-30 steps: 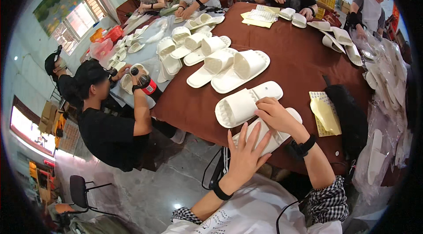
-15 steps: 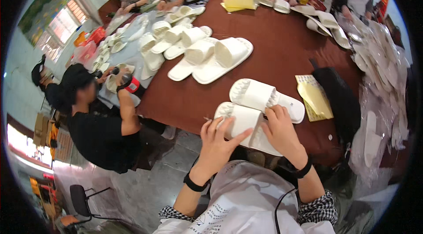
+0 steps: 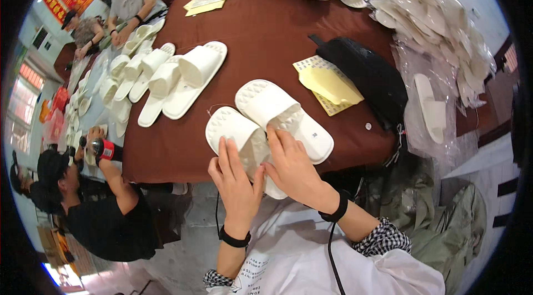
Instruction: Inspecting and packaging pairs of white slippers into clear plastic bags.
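Note:
Two white slippers with broad straps lie side by side just in front of me, toes pointing away. The nearer slipper [image 3: 237, 124] is between my hands. My left hand [image 3: 237, 184] rests along the left side of its strap, fingers long, thumb by the strap's opening. My right hand [image 3: 297, 170] has its fingers on the strap's right side, its thumb close to the left thumb. Much of the heel is covered by my hands. Beside it, the other slipper [image 3: 311, 134] lies untouched, a small dark mark on its heel.
Another slipper pair [image 3: 189, 81] lies farther left on the brown tabletop [image 3: 261, 28]. Yellow sheets [image 3: 330, 85] and a black bag [image 3: 366, 75] are to the right, beside plastic-wrapped slippers [image 3: 430, 106]. A co-worker in black [image 3: 105, 217] sits at left; others work farther off.
The view has swung to the right, so everything sits farther left. My hands stay on the nearer slipper; the left hand has come closer to the right, their thumbs nearly meeting.

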A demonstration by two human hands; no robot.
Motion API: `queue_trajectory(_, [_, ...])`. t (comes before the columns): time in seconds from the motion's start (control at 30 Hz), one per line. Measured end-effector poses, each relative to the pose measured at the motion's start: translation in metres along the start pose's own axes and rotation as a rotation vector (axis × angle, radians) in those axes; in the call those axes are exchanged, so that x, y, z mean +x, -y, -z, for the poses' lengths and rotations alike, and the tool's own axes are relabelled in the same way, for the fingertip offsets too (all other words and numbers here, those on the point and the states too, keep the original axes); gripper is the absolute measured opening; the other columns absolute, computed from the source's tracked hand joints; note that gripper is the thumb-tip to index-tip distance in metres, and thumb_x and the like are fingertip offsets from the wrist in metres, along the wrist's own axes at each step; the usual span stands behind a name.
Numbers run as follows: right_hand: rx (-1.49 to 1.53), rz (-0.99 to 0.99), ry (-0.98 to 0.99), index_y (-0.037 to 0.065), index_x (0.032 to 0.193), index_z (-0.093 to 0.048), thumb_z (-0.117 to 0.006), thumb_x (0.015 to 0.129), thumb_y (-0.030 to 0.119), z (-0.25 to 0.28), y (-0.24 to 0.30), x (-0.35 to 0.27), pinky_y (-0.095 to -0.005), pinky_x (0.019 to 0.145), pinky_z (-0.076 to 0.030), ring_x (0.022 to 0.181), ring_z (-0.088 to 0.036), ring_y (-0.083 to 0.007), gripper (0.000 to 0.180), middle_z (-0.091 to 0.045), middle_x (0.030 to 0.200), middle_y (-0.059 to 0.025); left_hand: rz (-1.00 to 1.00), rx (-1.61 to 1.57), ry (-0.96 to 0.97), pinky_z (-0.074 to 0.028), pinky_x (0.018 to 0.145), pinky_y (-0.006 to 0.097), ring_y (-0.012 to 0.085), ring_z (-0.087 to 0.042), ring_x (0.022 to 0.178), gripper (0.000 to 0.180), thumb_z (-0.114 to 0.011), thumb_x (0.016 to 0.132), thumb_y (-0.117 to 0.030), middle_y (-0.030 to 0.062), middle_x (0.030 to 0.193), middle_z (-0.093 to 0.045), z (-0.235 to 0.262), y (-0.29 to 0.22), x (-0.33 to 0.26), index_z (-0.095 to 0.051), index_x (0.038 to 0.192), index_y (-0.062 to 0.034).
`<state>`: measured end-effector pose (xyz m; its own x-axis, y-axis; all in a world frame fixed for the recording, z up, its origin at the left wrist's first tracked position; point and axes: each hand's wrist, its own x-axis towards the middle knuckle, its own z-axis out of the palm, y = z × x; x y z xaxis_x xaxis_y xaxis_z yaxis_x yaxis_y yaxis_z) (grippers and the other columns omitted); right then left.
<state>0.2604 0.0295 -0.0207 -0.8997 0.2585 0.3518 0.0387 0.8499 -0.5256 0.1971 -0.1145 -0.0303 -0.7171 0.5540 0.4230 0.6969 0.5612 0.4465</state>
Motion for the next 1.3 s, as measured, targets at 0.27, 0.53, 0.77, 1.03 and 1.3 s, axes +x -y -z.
queue_trajectory(0.27, [0.332, -0.058, -0.002, -0.013, 0.148, -0.032, -0.068, 0.091, 0.009, 0.006, -0.006, -0.004, -0.0464, 0.105, -0.045, 0.128, -0.049, -0.0482, 0.071, -0.040, 0.143, -0.0311, -0.034, -0.120, 0.042, -0.029, 0.116, 0.056, 0.0488, -0.029, 0.140, 0.088, -0.069, 0.088, -0.011, 0.0278, 0.160, -0.025, -0.022, 0.019, 0.051, -0.018, 0.157, 0.0072])
queue_trajectory(0.53, [0.503, 0.017, -0.131, -0.002, 0.131, -0.058, -0.064, 0.091, 0.003, 0.045, -0.019, -0.003, -0.0443, 0.096, -0.051, 0.113, -0.061, -0.0434, 0.041, -0.055, 0.137, -0.0237, -0.104, -0.078, 0.040, -0.029, 0.118, 0.055, 0.0474, -0.027, 0.145, 0.078, -0.067, 0.091, -0.008, 0.0262, 0.159, -0.027, -0.020, 0.022, 0.063, -0.027, 0.157, 0.0000])
queue_trajectory(0.77, [0.069, -0.017, -0.165, 0.001, 0.127, -0.063, -0.066, 0.088, 0.001, 0.039, -0.047, -0.030, -0.0430, 0.106, -0.048, 0.128, -0.055, -0.0358, 0.038, -0.059, 0.134, -0.0159, -0.202, -0.014, 0.105, -0.028, 0.118, 0.058, 0.0461, -0.030, 0.145, 0.064, -0.071, 0.090, -0.016, 0.0215, 0.158, -0.034, -0.003, -0.012, 0.023, -0.048, 0.149, -0.0062])
queue_trajectory(1.03, [-0.102, 0.023, -0.154, -0.004, 0.135, -0.058, -0.068, 0.088, 0.008, 0.034, -0.042, -0.059, -0.0472, 0.112, -0.042, 0.134, -0.051, -0.0380, 0.049, -0.056, 0.141, -0.0187, -0.219, 0.217, 0.162, -0.022, 0.118, 0.062, 0.0473, -0.031, 0.144, 0.059, -0.064, 0.094, -0.041, 0.0213, 0.157, -0.037, -0.023, -0.024, 0.009, -0.051, 0.150, -0.0246])
queue_trajectory(1.3, [-0.082, 0.059, -0.244, -0.002, 0.124, -0.066, -0.070, 0.086, 0.006, 0.038, -0.046, -0.063, -0.0452, 0.101, -0.051, 0.122, -0.059, -0.0373, 0.039, -0.063, 0.129, -0.0181, -0.266, 0.206, 0.220, -0.026, 0.117, 0.063, 0.0447, -0.035, 0.142, 0.065, -0.067, 0.090, -0.047, 0.0228, 0.154, -0.039, -0.011, -0.042, -0.001, -0.050, 0.150, -0.0325])
